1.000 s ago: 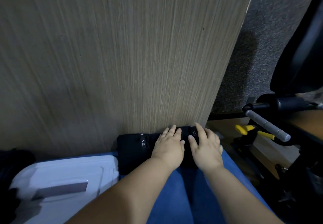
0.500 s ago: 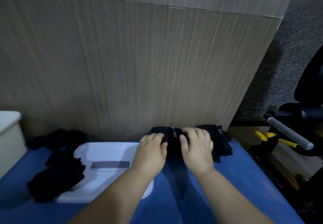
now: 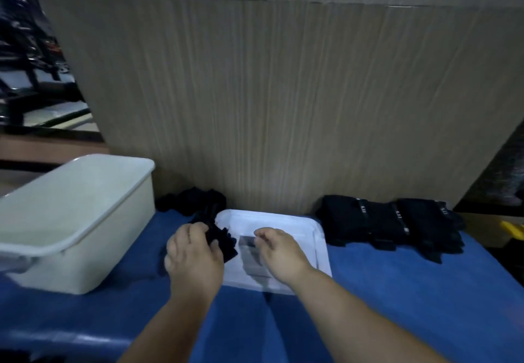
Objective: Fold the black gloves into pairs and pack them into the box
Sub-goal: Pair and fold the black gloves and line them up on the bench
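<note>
Two grips beside the box.
I see left grip clamped on a black glove; right grip relaxed, empty.

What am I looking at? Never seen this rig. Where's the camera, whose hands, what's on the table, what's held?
No machine here: a person works with two bare hands. Every picture comes from one wide-angle camera worn on the person's head, looking forward and down at the hands.

A blue surface lies in front of a wood-grain panel. At its left stands a white plastic box. In the middle lies a flat white lid. At the right sit folded black gloves, side by side. Behind the lid's left corner is a loose pile of black gloves.

The left hand grips a black glove at the lid's left edge. The right hand hovers over the lid, fingers loosely curled, apparently holding nothing.
</note>
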`<state>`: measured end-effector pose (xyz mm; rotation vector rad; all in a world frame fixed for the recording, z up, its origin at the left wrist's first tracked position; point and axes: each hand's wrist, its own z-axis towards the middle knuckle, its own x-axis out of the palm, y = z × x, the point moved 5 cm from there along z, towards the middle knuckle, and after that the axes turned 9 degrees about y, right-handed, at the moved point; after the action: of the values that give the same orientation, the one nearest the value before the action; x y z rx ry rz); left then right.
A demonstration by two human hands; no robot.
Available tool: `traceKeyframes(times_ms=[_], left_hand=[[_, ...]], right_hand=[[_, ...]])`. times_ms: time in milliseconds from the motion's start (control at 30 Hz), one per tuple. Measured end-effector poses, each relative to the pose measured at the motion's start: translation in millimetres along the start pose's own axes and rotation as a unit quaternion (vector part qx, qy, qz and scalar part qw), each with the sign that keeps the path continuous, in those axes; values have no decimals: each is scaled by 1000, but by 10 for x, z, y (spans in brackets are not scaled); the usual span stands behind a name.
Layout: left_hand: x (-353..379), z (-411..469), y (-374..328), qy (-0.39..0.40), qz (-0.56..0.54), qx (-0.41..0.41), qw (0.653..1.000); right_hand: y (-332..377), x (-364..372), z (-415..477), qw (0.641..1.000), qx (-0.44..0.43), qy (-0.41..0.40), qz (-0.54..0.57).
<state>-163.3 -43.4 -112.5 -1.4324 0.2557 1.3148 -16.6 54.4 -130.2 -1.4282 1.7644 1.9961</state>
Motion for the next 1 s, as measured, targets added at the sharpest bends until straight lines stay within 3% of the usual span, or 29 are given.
traceKeyframes(times_ms=[67,167,267,533,700,1000], left_hand=[[-20,31,211,-4,-5,-31,999],[30,102,432,80,-56,-94,991],[77,109,467,113,-120,-82,983],[137,62,168,140,-182,-25,973],[303,-30,-44,177,-155,-5,972],[255,-99,-67,131,-85,19,988]], right_hand=[[133,169,50,999,4,34,4],[282,370,84,997,4,78,18],[332,483,111,995,11,90,46],[137,422,79,981,39,11,187],[-56,309,-31,982,44,-1,185],[-109,195,-130,950,40,-86,299]])
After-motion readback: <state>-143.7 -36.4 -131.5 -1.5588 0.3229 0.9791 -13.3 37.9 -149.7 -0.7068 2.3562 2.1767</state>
